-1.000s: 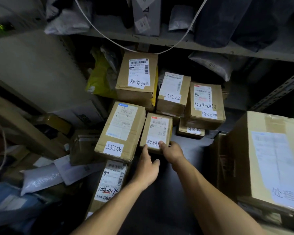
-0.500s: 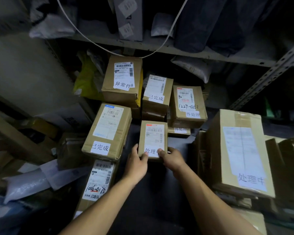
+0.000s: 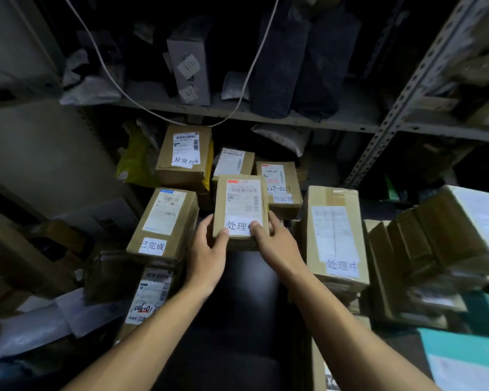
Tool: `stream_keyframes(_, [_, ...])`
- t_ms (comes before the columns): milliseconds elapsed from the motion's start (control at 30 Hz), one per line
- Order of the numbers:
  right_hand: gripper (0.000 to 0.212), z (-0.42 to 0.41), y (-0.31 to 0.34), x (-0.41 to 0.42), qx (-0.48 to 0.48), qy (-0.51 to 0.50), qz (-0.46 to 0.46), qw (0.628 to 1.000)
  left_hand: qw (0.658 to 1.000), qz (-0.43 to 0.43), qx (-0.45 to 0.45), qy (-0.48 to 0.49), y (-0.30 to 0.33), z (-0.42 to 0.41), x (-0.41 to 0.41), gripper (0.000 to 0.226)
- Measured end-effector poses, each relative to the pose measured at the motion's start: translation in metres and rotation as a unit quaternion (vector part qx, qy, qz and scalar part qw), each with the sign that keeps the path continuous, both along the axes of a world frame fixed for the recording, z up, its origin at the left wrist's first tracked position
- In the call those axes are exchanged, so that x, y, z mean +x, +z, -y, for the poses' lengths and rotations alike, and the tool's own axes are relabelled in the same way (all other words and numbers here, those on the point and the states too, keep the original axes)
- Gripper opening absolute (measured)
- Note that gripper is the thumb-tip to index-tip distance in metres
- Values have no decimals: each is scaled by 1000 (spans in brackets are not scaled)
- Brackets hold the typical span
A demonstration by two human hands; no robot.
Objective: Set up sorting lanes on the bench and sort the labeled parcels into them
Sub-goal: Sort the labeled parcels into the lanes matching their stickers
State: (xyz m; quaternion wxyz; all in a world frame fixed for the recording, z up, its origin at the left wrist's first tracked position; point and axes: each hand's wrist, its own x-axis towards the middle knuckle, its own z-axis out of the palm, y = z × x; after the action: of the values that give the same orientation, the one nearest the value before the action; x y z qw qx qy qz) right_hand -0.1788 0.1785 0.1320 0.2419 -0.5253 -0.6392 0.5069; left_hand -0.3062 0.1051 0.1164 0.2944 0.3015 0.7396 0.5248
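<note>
Dim steel shelving (image 3: 294,119) backs a dark bench (image 3: 237,320) crowded with cartons. Between both hands a small parcel (image 3: 240,207) is held, long axis running away from the person, label up, handwritten strip at the near end. Left hand (image 3: 206,258) curls round its near left corner; right hand (image 3: 277,246) grips the near right corner, thumb on the strip. Just left of the grip lies a labelled box (image 3: 164,224); just right stands a taller box (image 3: 333,235); more cartons sit beyond.
</note>
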Motion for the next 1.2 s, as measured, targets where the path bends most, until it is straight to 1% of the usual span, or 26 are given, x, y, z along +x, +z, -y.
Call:
stream_keyframes(100, [44, -1, 36, 26, 42, -11, -22, 999, 999, 9, 46, -11, 27, -6, 22, 45])
stream_keyframes(233, [45, -4, 65, 67, 75, -64, -19, 995, 996, 24, 70, -51, 53, -19, 60, 48])
stream_keyframes(333, [39, -8, 75, 99, 97, -97, -14, 990, 992, 43, 71, -94, 65, -30, 91, 48])
stream_keyframes(467, [46, -8, 77, 132, 95, -121, 32, 988, 987, 51, 66, -138, 70, -41, 119, 41])
stream_keyframes(533, [49, -6, 74, 144, 87, -131, 49, 986, 985, 65, 61, -151, 68, -42, 130, 42])
stream_keyframes(633, [51, -5, 70, 154, 69, -139, 59, 986, 982, 76, 46, -167, 64, -40, 139, 44])
stream_keyframes(867, [54, -10, 68, 154, 64, -142, 87, 984, 980, 75, 30, -181, 63, -45, 136, 41])
stream_keyframes(1067, [51, -12, 72, 154, 57, -131, 121, 982, 978, 77, 24, -194, 61, -41, 138, 46])
stream_keyframes(1200, [54, -12, 74, 153, 57, -131, 124, 982, 980, 69, 22, -185, 58, -41, 133, 46])
